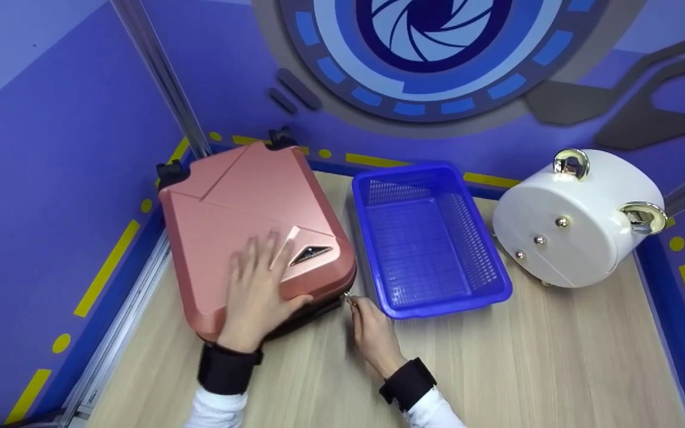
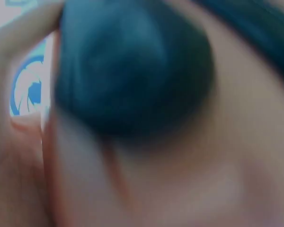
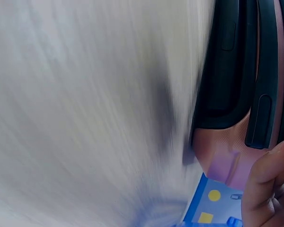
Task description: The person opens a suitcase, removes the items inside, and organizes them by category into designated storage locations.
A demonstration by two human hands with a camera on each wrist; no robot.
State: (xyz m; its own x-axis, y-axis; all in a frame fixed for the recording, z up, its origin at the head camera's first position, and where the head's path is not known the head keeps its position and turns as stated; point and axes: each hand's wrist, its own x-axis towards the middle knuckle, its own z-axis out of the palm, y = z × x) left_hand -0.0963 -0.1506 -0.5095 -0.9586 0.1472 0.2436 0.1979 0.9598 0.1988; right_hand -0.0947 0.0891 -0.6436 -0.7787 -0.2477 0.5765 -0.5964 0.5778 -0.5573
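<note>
A pink hard-shell suitcase [image 1: 241,214] lies flat on the wooden table, its wheels toward the back wall. My left hand [image 1: 256,300] rests on its lid with the fingers spread, beside a dark triangular badge [image 1: 311,254]. At the near right corner, my right hand [image 1: 373,333] pinches a small metal zipper pull [image 1: 347,294] on the seam. In the right wrist view, the curled fingers of that hand [image 3: 267,184] show next to the suitcase's black side handle [image 3: 264,118]. Blurred dark and skin-toned shapes fill most of the left wrist view.
Just right of the suitcase stands a blue plastic basket [image 1: 431,310]. Farther right, a white drum-shaped case [image 1: 556,208] with gold-coloured fittings lies on its side. Blue-purple printed walls [image 1: 69,148] enclose the wooden tabletop [image 1: 533,356] at the back and both sides.
</note>
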